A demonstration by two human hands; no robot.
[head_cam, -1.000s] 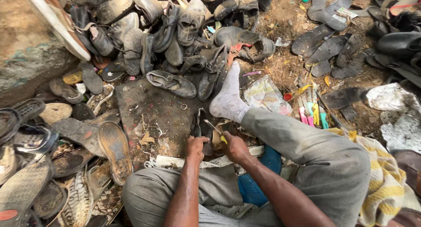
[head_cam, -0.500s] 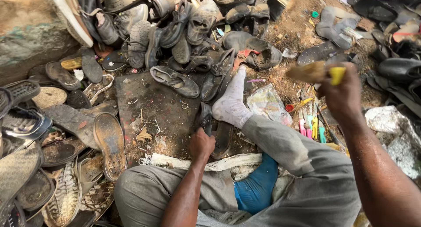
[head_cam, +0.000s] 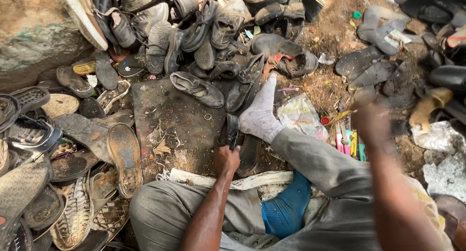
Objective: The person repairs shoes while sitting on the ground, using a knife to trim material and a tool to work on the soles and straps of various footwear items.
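I sit on the ground with my grey-trousered legs folded. My left hand point(head_cam: 227, 159) is closed on the heel end of a black shoe point(head_cam: 232, 130), which stands on a dark flat board point(head_cam: 170, 120). The shoe rests against my foot in a white sock point(head_cam: 259, 116). My right hand point(head_cam: 371, 121) is blurred, out to the right above a cluster of small tools with coloured handles point(head_cam: 347, 143). Whether it holds anything cannot be made out. A tan object point(head_cam: 429, 104) lies just beyond it.
A heap of worn dark shoes point(head_cam: 204, 32) fills the far side. Loose soles and sandals point(head_cam: 73, 149) cover the left. A big stone point(head_cam: 34, 32) sits at top left. A clear plastic bag point(head_cam: 303, 116) lies by my foot, and a blue cloth point(head_cam: 286, 207) rests on my lap.
My right hand left the shoe, rose to the right with a yellow-tipped brownish tool, and now hangs blurred over the coloured tools. The left hand stayed on the black shoe.
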